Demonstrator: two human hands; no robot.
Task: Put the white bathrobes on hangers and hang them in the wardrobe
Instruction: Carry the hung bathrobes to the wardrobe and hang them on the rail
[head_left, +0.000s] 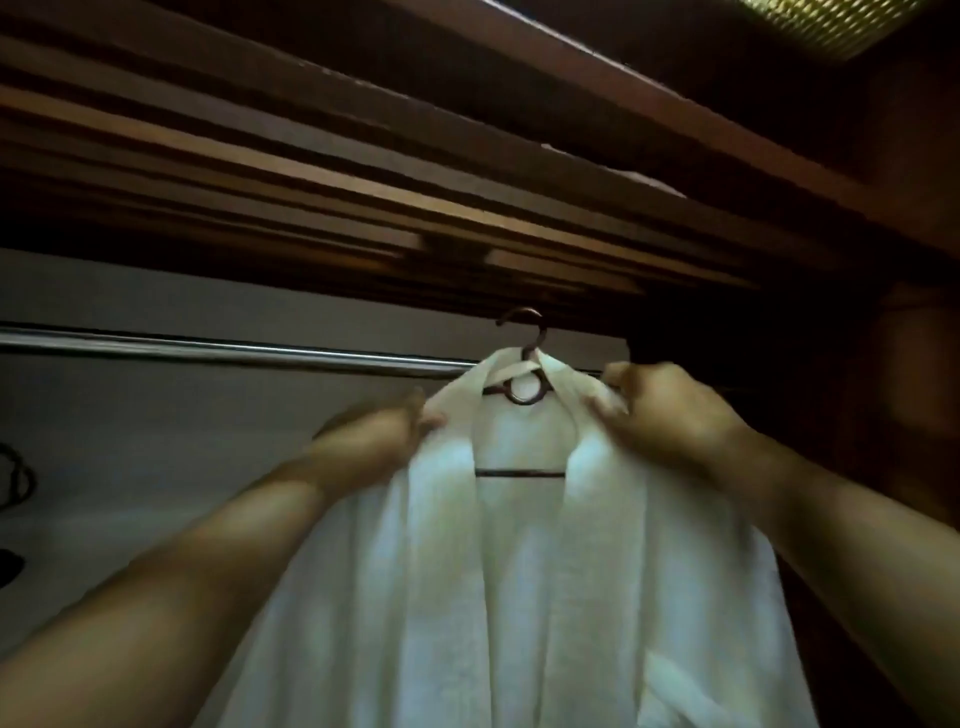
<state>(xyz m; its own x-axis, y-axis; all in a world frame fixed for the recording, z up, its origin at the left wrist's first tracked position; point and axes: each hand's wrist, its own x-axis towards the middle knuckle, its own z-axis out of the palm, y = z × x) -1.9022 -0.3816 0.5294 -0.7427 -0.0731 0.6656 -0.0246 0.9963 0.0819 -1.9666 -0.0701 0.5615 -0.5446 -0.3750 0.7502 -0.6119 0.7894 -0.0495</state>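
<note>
The right hand (670, 415) pinches the shoulder fabric of a white terry-cloth bathrobe (519, 597), fingers curled round a fold of it just below the polished metal hanging rail (208, 349). The left hand (374, 441) grips the opposite shoulder a little lower under the rail; it is blurred, so its fingers only seem to be closed on the cloth. Between the two hands the robe's collar drapes over a dark brown hanger (524, 397) with a ring at its neck and a thin crossbar showing lower down in the open front. The robe hangs from there straight down, well below the rail. The hanger's hook (522, 322) rises above the rail's line, near its right end, with its open side to the left. The hanger's long axis runs parallel to the rail, side to side. Whether the hook is over the rail or only in front of it cannot be told, and the next move likely turns on that: lift, carry the hook back across the rail, then lower. The right hand is nearer the rail. Above the rail run the slatted boards of the dark wooden wardrobe (363, 171). No label or writing can be read.
</note>
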